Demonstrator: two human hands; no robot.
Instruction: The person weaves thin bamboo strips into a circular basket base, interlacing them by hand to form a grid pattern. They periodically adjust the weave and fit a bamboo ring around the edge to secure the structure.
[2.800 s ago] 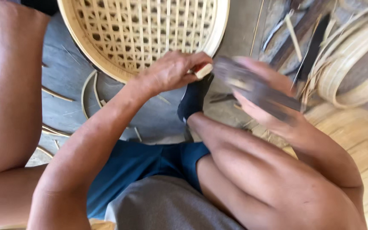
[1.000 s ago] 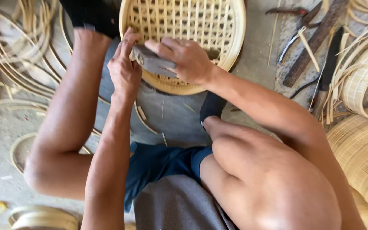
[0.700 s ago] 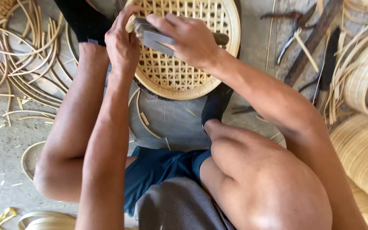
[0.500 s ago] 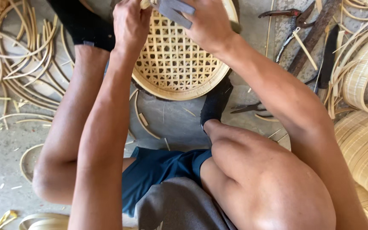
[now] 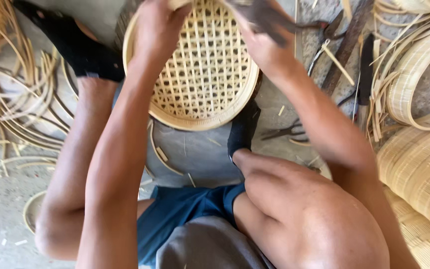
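Basket (image 5: 200, 84), round, pale open lattice; left hand (image 5: 158, 25) grips its rim, right hand (image 5: 265, 35) a dark tool (image 5: 269, 17).

Woven tray (image 5: 195, 99) between the feet, pliers (image 5: 287, 132) just right (hoops (image 5: 414, 84) farther right).

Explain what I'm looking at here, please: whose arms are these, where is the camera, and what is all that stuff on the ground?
There is no machine here. A person sits on the ground with a camera on their head, so the one picture looks straight down at their own arms, knees and black-socked feet. Between the feet lies a round woven basket tray with an open lattice bottom. The left hand grips its far rim. The right hand holds a dark tool over that rim; the blur hides what kind. Around them on the concrete floor lie loose bamboo strips on the left, pliers, and on the right bamboo hoops and stacked woven pieces.
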